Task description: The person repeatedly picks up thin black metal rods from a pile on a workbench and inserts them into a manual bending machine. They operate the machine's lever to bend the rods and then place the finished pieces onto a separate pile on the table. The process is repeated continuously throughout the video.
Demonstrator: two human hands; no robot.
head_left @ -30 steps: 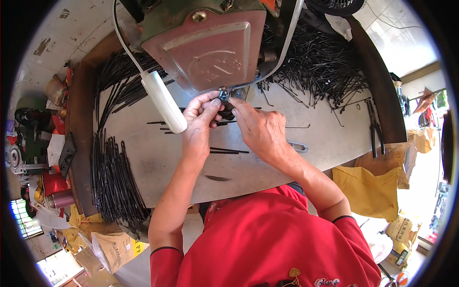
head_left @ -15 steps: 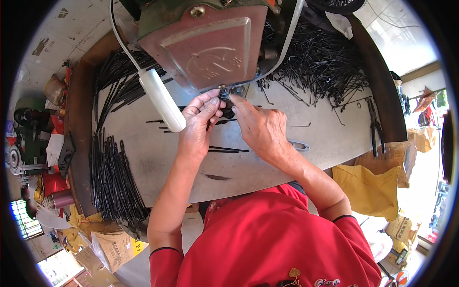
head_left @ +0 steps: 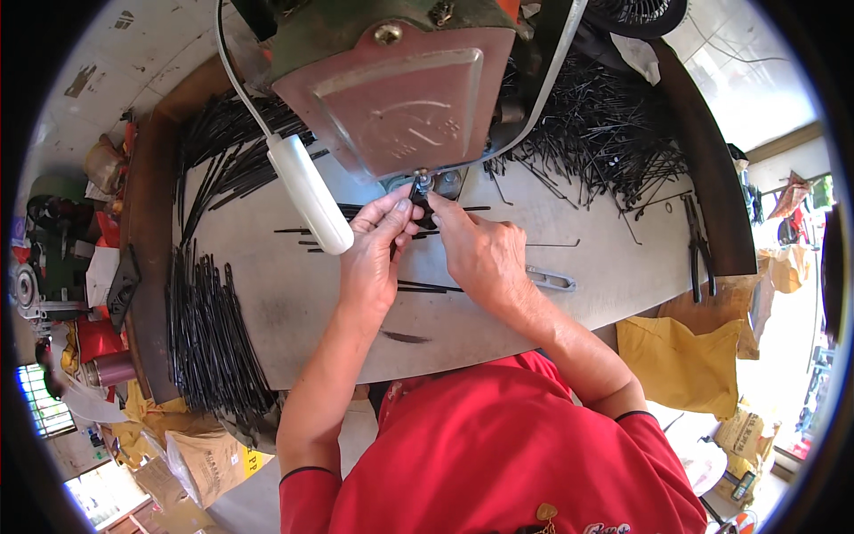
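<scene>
My left hand (head_left: 374, 252) is closed in a pinch of thumb and forefinger just under the head of a bench machine with a dull red cover plate (head_left: 400, 111). Its fingertips are at the small metal tool (head_left: 423, 184) below the machine. Close on the other side, my right hand (head_left: 485, 252) has its fingers curled, the forefinger pointing in to the same spot. A dark part shows between the hands; what either hand grips is too small and hidden to name. Several thin black rods (head_left: 427, 287) lie on the metal tabletop (head_left: 311, 334) around my hands.
A white tube lamp (head_left: 307, 191) hangs left of the machine. Black rods are heaped at the back right (head_left: 605, 133) and bundled at the left (head_left: 213, 334). Pliers (head_left: 698, 245) lie at the right edge, a grey metal handle (head_left: 551, 279) by my right wrist. Yellow cloth (head_left: 680, 363) hangs at the right.
The whole view has shifted a little, so machine, lamp and hands appear slightly lower and further right. Both hands stay at the tool, with nearly the same finger positions.
</scene>
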